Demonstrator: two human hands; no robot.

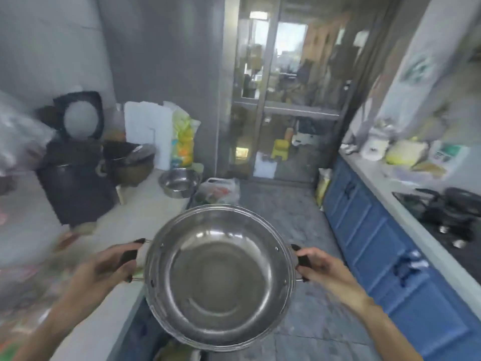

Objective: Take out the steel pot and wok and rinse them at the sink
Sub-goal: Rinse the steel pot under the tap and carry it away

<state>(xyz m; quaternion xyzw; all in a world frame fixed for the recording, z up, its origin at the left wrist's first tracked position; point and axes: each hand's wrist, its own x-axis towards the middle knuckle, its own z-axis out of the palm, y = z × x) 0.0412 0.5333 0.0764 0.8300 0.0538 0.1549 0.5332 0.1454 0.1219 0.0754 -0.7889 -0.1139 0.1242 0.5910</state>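
Note:
A wide, shiny steel pot with two black side handles hangs in the air in front of me, its empty inside facing up. My left hand grips the left handle and my right hand grips the right handle. The pot is over the floor, just off the edge of the left counter. The frame is blurred by motion. I see neither a wok nor a sink clearly.
On the left counter stand a dark stockpot, a rice cooker, a steel bowl and bags. Blue cabinets with a gas hob run along the right. A glass door closes the far end of the narrow floor.

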